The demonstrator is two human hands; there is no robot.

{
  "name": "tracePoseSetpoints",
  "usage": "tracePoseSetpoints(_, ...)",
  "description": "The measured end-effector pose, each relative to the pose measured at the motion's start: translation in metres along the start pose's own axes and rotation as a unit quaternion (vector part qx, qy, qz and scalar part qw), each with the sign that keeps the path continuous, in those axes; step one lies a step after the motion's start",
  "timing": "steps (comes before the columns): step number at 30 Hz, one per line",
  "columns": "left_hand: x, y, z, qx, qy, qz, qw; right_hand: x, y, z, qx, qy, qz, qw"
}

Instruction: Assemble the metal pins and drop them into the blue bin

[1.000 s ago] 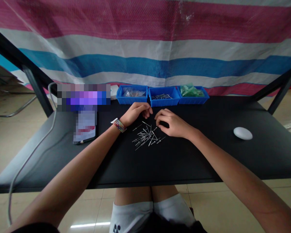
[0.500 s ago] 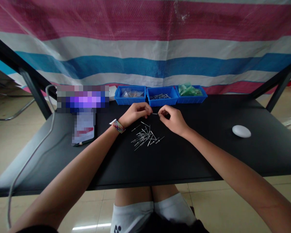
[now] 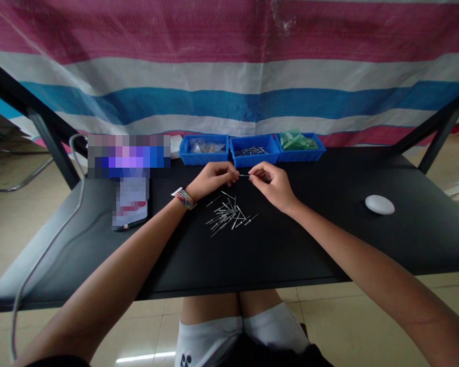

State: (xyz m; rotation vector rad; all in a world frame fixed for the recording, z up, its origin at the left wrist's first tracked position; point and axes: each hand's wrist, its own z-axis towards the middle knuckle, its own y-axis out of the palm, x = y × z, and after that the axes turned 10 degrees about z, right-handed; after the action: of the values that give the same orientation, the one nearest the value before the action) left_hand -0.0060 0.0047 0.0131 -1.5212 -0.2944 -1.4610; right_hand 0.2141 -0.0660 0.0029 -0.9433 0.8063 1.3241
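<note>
A thin silver pop rivet (image 3: pixel 244 175) lies level between my two hands, just in front of the blue bins. My left hand (image 3: pixel 214 179), with a patterned band at the wrist, pinches its left end between thumb and fingers. At the other end, the thumb and fingertips of my right hand (image 3: pixel 274 186) close on the rivet. Below them, a loose pile of similar rivets (image 3: pixel 229 214) is scattered on the black table (image 3: pixel 290 250), pointing in various directions.
Three blue bins stand along the back: one with clear plastic bags (image 3: pixel 204 146), a middle one (image 3: pixel 254 159) with rivets, one with green plastic (image 3: pixel 298 141). A phone (image 3: pixel 132 204), partly blurred, lies left beside a cable (image 3: pixel 82 191). A white oval object (image 3: pixel 380 204) sits right.
My right thumb and fingers have straightened a little around the rivet's end, and more of the rivet's thicker part shows near my left fingertips. The pile looks the same.
</note>
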Motion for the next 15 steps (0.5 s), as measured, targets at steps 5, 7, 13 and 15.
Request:
tracePoseSetpoints(5,0.0013,0.0003,0.0,0.001,-0.008,0.022,1.0,0.0024,-0.0029,0.0024,0.015,0.022,0.022,0.999)
tracePoseSetpoints(7,0.0021,0.0002,-0.0002,0.003,-0.013,0.025,1.0,0.0031,-0.0035,0.0031,0.017,0.026,0.026,0.999)
tracePoseSetpoints(13,0.0033,-0.0005,-0.0006,0.005,-0.027,0.004,1.0,0.007,-0.0048,0.0044,0.022,0.031,0.04,0.998)
tracePoseSetpoints(15,0.0029,-0.0012,-0.0006,0.002,-0.027,-0.006,1.0,0.0093,-0.0057,0.005,0.026,0.035,0.05,0.998)
